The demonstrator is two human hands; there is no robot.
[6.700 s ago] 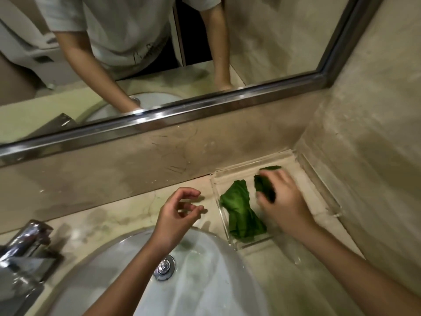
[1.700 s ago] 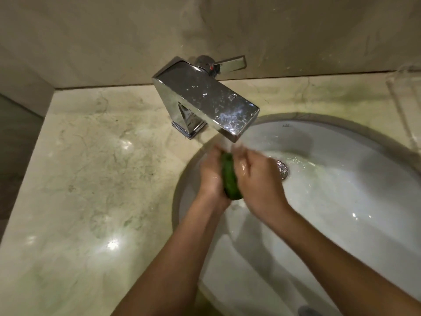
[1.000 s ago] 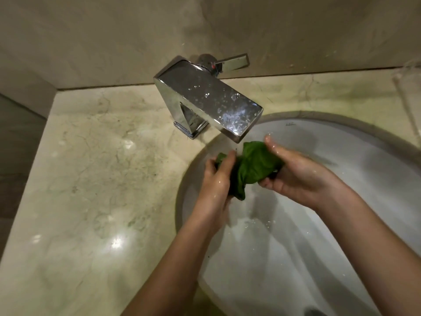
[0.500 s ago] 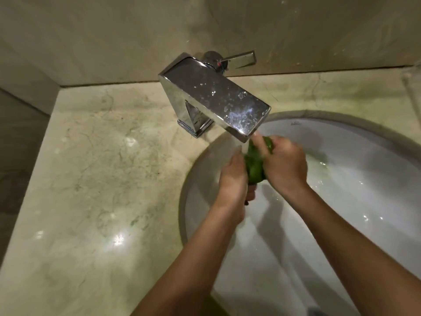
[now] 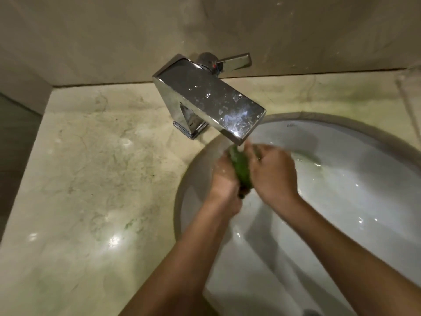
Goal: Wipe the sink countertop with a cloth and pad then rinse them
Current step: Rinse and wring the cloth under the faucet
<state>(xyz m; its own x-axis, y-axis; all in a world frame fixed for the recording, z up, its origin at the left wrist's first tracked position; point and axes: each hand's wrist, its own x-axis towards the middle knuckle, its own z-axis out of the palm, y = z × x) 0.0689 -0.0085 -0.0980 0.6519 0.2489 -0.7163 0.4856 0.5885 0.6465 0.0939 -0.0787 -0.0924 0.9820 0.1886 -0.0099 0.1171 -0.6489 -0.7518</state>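
1. A second ago you had the green cloth spread open between your hands. By this moment you had bunched it into a tight roll again, and it sat right under the spout, much as it did half a second back.
2. Nearest the camera, both your forearms reached in over the front of the sink basin, which lay wet and glinting.
3. Your left hand was closed against the left side of the roll, and your right hand was curled over its right side and top. Neither hand was open, and the cloth was squeezed between them, touching both.
4. The roll's long axis ran from the spout tip back toward you, so the hands sat on either side of it. Your right fingers reached higher, just beneath the spout. Judged from that, a wringing twist or a fresh turn under the water would start with the right hand.
5. Farther back stood the faucet, spotted with drops, with its lever behind. Motion blur hid the stream itself.
6. The count was two hands, one green bundle, one faucet, one lever and one basin. No separate pad showed, and I could not tell whether it was wrapped inside the roll.
7. The countertop to the left looked damp and streaked.
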